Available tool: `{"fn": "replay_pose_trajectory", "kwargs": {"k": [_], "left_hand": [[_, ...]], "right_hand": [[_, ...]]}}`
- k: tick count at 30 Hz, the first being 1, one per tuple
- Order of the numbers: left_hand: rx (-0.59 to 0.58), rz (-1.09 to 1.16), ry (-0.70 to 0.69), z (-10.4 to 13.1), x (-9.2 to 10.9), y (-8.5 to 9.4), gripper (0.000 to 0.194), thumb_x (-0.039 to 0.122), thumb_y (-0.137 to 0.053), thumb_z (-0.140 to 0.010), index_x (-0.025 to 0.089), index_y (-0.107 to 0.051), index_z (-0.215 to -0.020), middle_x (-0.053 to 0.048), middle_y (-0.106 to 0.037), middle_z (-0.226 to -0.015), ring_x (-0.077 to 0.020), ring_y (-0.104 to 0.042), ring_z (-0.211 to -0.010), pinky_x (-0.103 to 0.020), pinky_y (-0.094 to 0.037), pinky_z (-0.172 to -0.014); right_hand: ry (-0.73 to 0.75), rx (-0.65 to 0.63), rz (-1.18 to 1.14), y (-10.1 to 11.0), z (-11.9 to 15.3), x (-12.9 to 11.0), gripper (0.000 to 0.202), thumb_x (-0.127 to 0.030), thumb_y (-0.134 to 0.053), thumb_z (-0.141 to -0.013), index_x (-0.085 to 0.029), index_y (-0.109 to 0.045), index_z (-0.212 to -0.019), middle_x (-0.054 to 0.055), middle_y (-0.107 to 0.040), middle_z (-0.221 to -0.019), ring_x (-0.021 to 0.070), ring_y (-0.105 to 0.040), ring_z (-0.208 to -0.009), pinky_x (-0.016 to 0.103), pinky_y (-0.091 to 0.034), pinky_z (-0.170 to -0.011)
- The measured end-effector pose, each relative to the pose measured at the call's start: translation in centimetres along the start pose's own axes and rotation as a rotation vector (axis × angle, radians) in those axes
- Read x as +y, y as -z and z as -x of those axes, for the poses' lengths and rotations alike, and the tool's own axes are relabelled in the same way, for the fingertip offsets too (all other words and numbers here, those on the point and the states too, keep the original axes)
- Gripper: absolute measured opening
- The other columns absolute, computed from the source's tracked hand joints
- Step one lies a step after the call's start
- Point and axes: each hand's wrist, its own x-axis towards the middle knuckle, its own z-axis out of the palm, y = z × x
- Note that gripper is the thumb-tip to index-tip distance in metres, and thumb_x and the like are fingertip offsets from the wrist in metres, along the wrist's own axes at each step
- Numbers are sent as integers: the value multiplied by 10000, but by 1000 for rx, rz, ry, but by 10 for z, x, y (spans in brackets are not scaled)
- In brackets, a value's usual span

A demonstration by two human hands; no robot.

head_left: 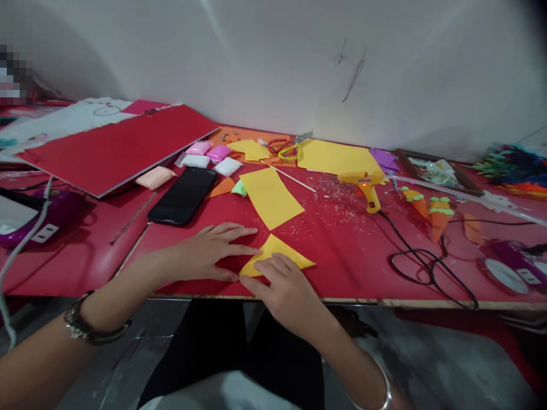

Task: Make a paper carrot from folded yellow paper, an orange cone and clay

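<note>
A folded piece of yellow paper (276,244), roughly triangular, lies near the front edge of the red table. My left hand (209,250) rests flat with its fingers spread, fingertips at the paper's left side. Bent over the paper, my right hand (284,285) presses on it with fingers close together and its thumb at the lower left corner. Part of the paper is hidden under that hand. Just beyond lies a flat yellow sheet (272,196), one corner close to the folded piece. A black phone (183,196) is on the table past my left hand.
A yellow glue gun (365,188) with a looped black cord stands to the right, near paper scraps and orange carrot-shaped pieces (440,216). Scissors (290,148) and yellow sheets (337,156) lie at the back. A red board (123,148) and clay packets (228,166) are left. Purple power strips (64,210) flank the table.
</note>
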Motion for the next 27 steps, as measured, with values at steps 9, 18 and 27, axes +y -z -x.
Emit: {"fn": "replay_pose_trajectory", "kwargs": {"k": [9, 18, 27], "left_hand": [[-10, 25, -3, 0, -3, -2, 541, 421, -506, -791, 443, -287, -1285, 29, -204, -1439, -286, -215, -1286, -473, -267, -992], [-32, 42, 2, 1, 0, 2, 544, 463, -477, -800, 448, -254, -1296, 32, -178, -1446, -280, -200, -1291, -462, -253, -1003], [-38, 46, 8, 1, 3, 4, 539, 441, -480, -807, 437, -261, -1299, 20, -187, -1446, -287, -199, -1289, -466, -273, -993]], "right_hand": [[-81, -102, -137, 8, -1, -2, 268, -193, -410, -845, -206, -548, -1075, 54, -559, -991, 194, -454, -938, 338, -382, -842], [-296, -222, -115, 33, 17, 8, 346, -139, -433, -797, -275, -557, -1091, 28, -547, -1092, 202, -463, -1018, 356, -408, -849], [-434, -237, -2, 49, 42, 17, 321, -202, -428, -814, -254, -594, -1084, 50, -556, -1155, 226, -461, -1094, 405, -368, -933]]}}
